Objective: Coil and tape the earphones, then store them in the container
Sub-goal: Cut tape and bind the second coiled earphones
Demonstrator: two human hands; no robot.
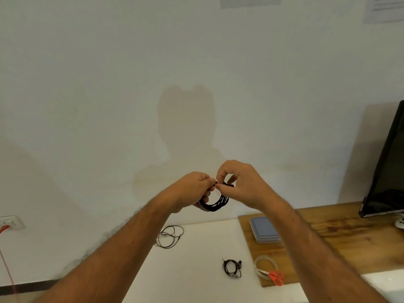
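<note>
Black earphone cable (pixel 215 204) wound into a tight multi-strand loop, raised above the white table (pixel 196 270) before the wall. Left hand (pixel 194 190) gripping the loop's left side; right hand (pixel 238 184) pinching its top. Lidded grey container (pixel 264 229) on wooden board (pixel 328 237), below right.

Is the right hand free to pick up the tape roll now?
Probably not yet: the right hand pinches the coiled earphones together with the left hand. The tape roll lies uncovered, with red scissors partly on it.
</note>
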